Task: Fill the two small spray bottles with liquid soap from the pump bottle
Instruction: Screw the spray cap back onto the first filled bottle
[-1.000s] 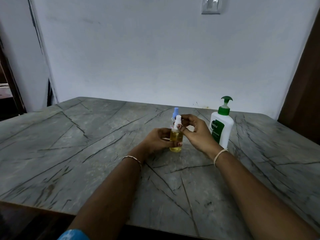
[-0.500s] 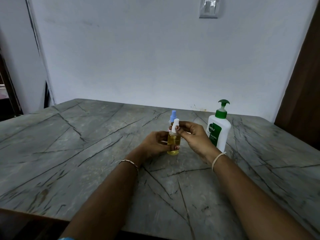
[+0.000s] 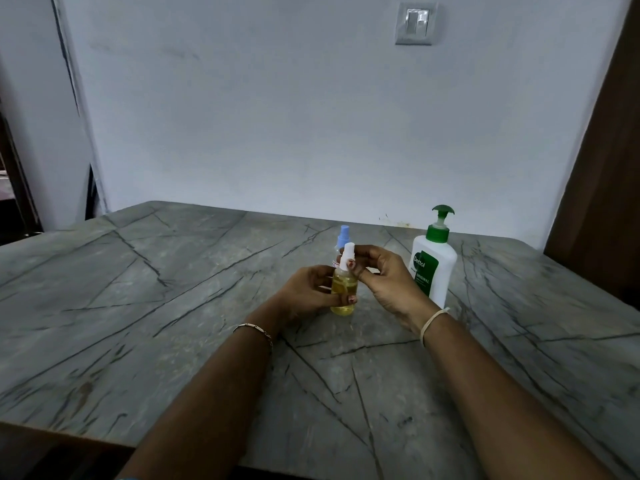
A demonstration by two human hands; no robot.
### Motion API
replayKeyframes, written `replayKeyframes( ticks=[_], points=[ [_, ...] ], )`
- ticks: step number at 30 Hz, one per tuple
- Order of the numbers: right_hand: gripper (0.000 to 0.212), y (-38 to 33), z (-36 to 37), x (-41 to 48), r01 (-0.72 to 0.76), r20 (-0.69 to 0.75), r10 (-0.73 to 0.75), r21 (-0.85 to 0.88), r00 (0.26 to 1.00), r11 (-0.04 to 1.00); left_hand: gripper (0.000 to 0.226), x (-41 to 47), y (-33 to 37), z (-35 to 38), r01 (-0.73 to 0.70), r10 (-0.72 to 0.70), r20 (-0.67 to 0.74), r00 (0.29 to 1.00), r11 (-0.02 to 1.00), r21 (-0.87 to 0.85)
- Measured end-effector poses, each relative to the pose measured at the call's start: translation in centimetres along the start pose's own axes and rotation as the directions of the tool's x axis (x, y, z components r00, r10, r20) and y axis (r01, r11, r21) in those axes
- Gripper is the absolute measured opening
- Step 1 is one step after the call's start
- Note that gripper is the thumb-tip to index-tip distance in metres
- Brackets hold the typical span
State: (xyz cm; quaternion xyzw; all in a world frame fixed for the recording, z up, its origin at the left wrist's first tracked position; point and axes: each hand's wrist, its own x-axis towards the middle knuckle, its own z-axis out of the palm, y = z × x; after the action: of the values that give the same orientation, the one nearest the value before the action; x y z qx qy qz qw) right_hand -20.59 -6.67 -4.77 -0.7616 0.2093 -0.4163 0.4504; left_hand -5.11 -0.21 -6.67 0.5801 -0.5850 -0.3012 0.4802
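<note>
A grey stone table with dark veins stands against a plain white wall. A light switch sits high on the wall, and brown wood panelling runs down the right edge.

Near the table's far middle, the left hand grips a small spray bottle full of yellow liquid, its fingers wrapped round the body. The right hand pinches the bottle's white spray cap. Just behind stands the second spray bottle, with a blue cap. The white pump bottle stands upright just right of the right hand.

Since half a second ago both grips are unchanged and the bottles have not shifted. Only the view has tipped up slightly.
</note>
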Motion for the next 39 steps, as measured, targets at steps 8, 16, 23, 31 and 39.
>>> replayKeyframes(
  ticks=[8, 16, 23, 31, 39],
  points=[
    [0.031, 0.1, -0.1, 0.0, -0.016, 0.025, 0.016, 0.016, 1.000, 1.000, 0.044, -0.4, 0.1, -0.1, 0.003, -0.001, 0.034, 0.999, 0.999, -0.046],
    [0.033, 0.2, 0.6, 0.2, 0.007, -0.080, -0.011, -0.044, 0.997, 0.999, 0.051, -0.2, -0.2, 0.0, 0.009, -0.009, 0.018, 1.000, 1.000, -0.020],
    [0.034, 0.7, 0.8, 0.4, 0.031, -0.114, -0.041, -0.090, 0.993, 0.995, 0.054, -0.2, -0.3, 0.1, -0.017, 0.018, -0.021, 1.000, 1.000, 0.021],
    [0.032, 1.0, 0.9, 0.4, 0.059, -0.149, -0.089, -0.196, 0.985, 0.979, 0.048, -0.3, -0.2, 0.2, -0.061, 0.071, -0.092, 0.993, 0.993, 0.105],
    [0.031, 1.3, 1.6, 0.3, 0.055, -0.203, -0.102, -0.226, 0.974, 0.973, 0.056, -0.8, 0.2, 0.6, -0.072, 0.123, -0.169, 0.978, 0.958, 0.279]
  ],
)
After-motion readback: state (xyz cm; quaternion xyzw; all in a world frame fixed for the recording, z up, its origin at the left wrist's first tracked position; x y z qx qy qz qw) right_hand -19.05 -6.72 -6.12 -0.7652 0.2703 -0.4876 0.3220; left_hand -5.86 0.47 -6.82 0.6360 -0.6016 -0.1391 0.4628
